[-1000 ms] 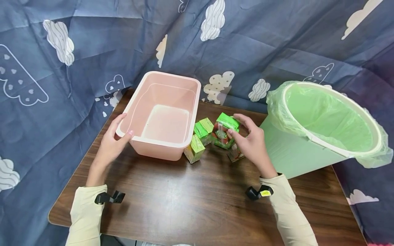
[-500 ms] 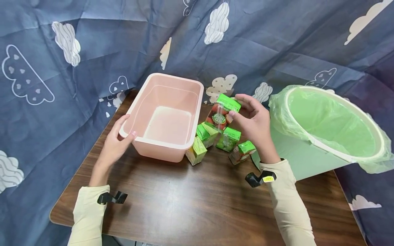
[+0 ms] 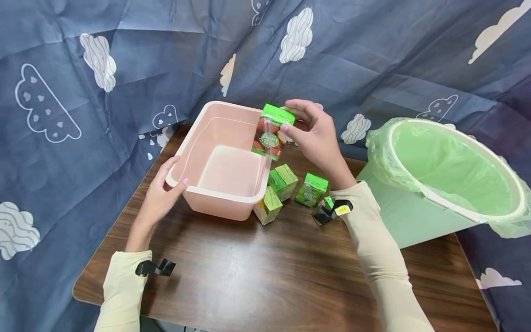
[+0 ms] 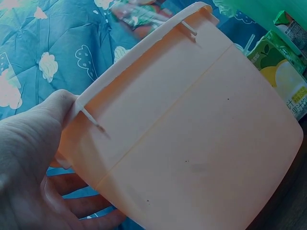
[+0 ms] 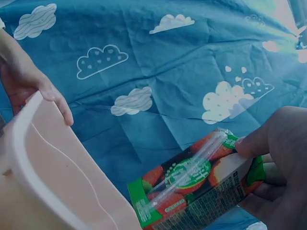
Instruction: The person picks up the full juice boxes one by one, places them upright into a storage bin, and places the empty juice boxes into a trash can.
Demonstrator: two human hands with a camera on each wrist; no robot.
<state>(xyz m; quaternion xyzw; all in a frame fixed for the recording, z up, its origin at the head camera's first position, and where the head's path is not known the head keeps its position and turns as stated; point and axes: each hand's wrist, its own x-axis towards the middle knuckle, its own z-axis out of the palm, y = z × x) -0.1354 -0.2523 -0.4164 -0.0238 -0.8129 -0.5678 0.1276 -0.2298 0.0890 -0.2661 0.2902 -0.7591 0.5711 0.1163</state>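
A pink plastic tub [image 3: 226, 198] stands on the table, its bare bottom in sight. My left hand [image 3: 161, 196] grips its near left corner, thumb over the rim and fingers along the outer side. Over the tub's right rim, my right hand [image 3: 313, 133] holds a juice box [image 3: 271, 133] with a green top, red fruit pictures and a straw in a clear sleeve. In the right wrist view, thumb and fingers pinch that juice box [image 5: 187, 179] at one end. Several other juice boxes stand right of the tub, among them a yellow-green one [image 3: 268, 206] and a green one [image 3: 312, 189].
A pale green bin [image 3: 386, 207] with a clear liner bag [image 3: 383, 170] over its rim stands at the right. Behind the table [image 3: 232, 286] hangs a blue cloth [image 3: 174, 60] with cloud prints. My right wrist partly covers one juice box [image 3: 328, 202].
My right hand has lifted the red-fruit juice box off the table and carried it up and left to the tub's right rim. The left hand keeps its grip on the tub.
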